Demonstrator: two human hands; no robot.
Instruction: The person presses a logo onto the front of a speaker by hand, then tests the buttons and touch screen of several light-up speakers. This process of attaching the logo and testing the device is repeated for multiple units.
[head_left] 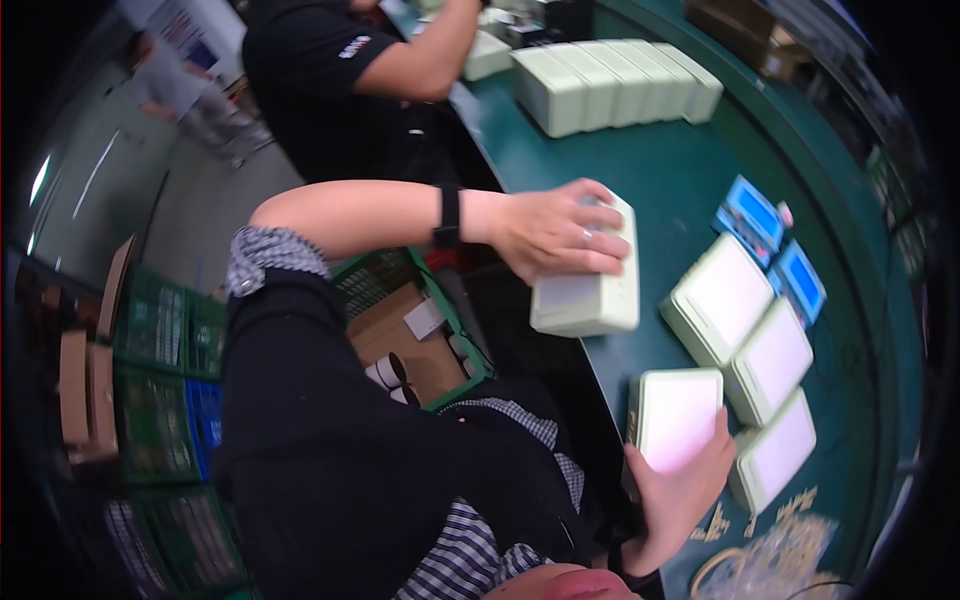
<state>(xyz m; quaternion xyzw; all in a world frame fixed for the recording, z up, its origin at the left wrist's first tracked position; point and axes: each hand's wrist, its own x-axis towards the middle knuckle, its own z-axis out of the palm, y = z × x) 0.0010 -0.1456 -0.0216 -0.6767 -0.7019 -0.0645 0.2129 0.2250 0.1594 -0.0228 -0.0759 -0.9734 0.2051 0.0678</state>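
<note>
My left hand (560,235) grips a pale cream-green plastic box (590,308) from above, fingers bent over its side. That box is tilted at the edge of the green table (640,175). Lower in the view, my right hand (685,490) has thumb and fingers around the end of a second box of the same kind (680,415), its pale flat face up. Three like boxes lie beside it, one (718,300) nearest two blue-faced devices (750,215). Whether my right hand lifts its box or rests it on the table I cannot tell.
Several more boxes (610,85) stand in a row farther along the table, near a co-worker in black (330,90). A clear plastic bag (780,555) and small beige pieces lie near my right hand. A green crate (470,350) with cardboard inside stands beside the table.
</note>
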